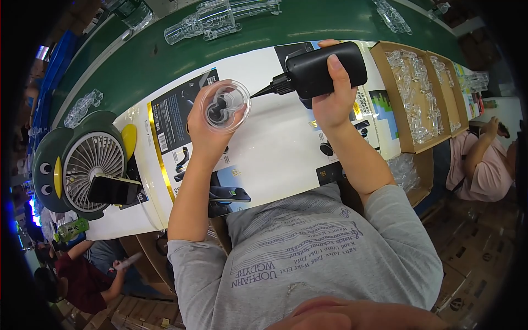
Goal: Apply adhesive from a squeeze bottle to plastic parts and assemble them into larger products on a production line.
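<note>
Gripping a clear plastic cup-shaped piece, the person's left hand curls around its side, holding it up over the white printed board. The right hand is clasped around a black squeeze bottle, tipped sideways so its thin nozzle points left, right by the cup's rim; I can't tell if they touch. On the left stands a penguin-shaped fan with a phone before it. Clear parts fill much of the cardboard tray on the right; more lie on the green table at the far side.
</note>
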Tool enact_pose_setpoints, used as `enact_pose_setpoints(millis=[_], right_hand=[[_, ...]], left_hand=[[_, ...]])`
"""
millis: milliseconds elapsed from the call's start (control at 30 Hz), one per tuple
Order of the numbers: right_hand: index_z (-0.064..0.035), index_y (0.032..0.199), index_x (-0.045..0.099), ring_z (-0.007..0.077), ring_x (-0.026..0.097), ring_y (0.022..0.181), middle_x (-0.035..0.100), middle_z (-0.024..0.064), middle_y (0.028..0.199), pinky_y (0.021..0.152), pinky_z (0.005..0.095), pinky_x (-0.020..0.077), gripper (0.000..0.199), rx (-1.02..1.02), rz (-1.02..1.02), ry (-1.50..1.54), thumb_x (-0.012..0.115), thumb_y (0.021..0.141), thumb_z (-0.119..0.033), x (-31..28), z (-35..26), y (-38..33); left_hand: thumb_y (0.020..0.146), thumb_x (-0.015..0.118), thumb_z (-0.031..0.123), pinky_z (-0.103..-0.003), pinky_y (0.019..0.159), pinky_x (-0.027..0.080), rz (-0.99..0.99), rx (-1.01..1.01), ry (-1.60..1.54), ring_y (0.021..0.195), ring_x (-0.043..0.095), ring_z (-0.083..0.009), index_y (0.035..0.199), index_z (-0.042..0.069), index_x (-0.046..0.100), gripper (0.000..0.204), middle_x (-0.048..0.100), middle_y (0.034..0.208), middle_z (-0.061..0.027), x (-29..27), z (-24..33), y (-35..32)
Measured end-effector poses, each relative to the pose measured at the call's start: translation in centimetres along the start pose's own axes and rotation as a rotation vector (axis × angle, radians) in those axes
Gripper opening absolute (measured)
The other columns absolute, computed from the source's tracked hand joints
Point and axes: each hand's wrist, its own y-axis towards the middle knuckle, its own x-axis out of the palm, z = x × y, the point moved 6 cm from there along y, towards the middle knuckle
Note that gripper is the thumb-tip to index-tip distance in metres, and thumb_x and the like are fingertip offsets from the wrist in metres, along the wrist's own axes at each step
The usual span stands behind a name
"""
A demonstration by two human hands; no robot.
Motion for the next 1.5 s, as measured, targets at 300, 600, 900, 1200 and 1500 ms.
enact_pose_setpoints(millis=[300, 600, 900, 1200, 1500], right_hand=[[-0.0033, 0.104, 0.051, 0.0145, 0.060, 0.079, 0.054, 0.0063, 0.097, 0.064, 0.0267, 0.0539, 0.026, 0.021, 0.010, 0.003, 0.052, 0.084, -0.019, -0.2, 0.1, 0.1], [-0.0035, 0.103, 0.052, 0.0129, 0.059, 0.078, 0.054, 0.0057, 0.094, 0.062, 0.0257, 0.0538, 0.026, 0.020, 0.028, -0.018, 0.051, 0.084, -0.020, -0.3, -0.2, 0.2], [-0.0036, 0.103, 0.052, 0.0134, 0.060, 0.079, 0.054, 0.0061, 0.092, 0.063, 0.0261, 0.0538, 0.026, 0.037, 0.023, -0.018, 0.052, 0.084, -0.021, -0.4, -0.1, 0.3], [-0.0033, 0.103, 0.053, 0.0132, 0.060, 0.078, 0.055, 0.0059, 0.092, 0.065, 0.0265, 0.0534, 0.025, 0.014, 0.020, -0.020, 0.052, 0.084, -0.019, -0.6, -0.2, 0.5], [-0.0025, 0.103, 0.053, 0.0134, 0.059, 0.079, 0.055, 0.0060, 0.093, 0.065, 0.0270, 0.0534, 0.025, -0.011, 0.013, -0.012, 0.052, 0.084, -0.018, -0.6, -0.3, 0.6]], left_hand=[[0.063, 0.074, 0.006, -0.029, 0.082, 0.047, -0.014, 0.011, 0.031, 0.090, 0.059, -0.0190, 0.104, 0.002, 0.056, 0.044, 0.060, 0.100, -0.0096, 0.0, 0.2, -0.1], [0.063, 0.074, 0.007, -0.029, 0.082, 0.047, -0.032, 0.007, 0.027, 0.090, 0.059, -0.0194, 0.100, 0.003, 0.058, 0.041, 0.060, 0.099, -0.0091, 0.2, 0.4, 0.0], [0.062, 0.074, 0.008, -0.030, 0.082, 0.046, -0.059, 0.032, 0.054, 0.089, 0.059, -0.0209, 0.098, 0.003, 0.059, 0.039, 0.062, 0.097, -0.0088, 0.3, 0.6, 0.0], [0.061, 0.073, 0.007, -0.030, 0.081, 0.046, -0.102, 0.063, 0.071, 0.088, 0.060, -0.0223, 0.097, 0.002, 0.059, 0.039, 0.062, 0.096, -0.0089, 0.5, 1.0, 0.0], [0.059, 0.073, 0.005, -0.031, 0.081, 0.047, -0.155, 0.097, 0.089, 0.089, 0.060, -0.0232, 0.097, 0.002, 0.059, 0.041, 0.063, 0.098, -0.0099, 0.7, 1.6, 0.2]])
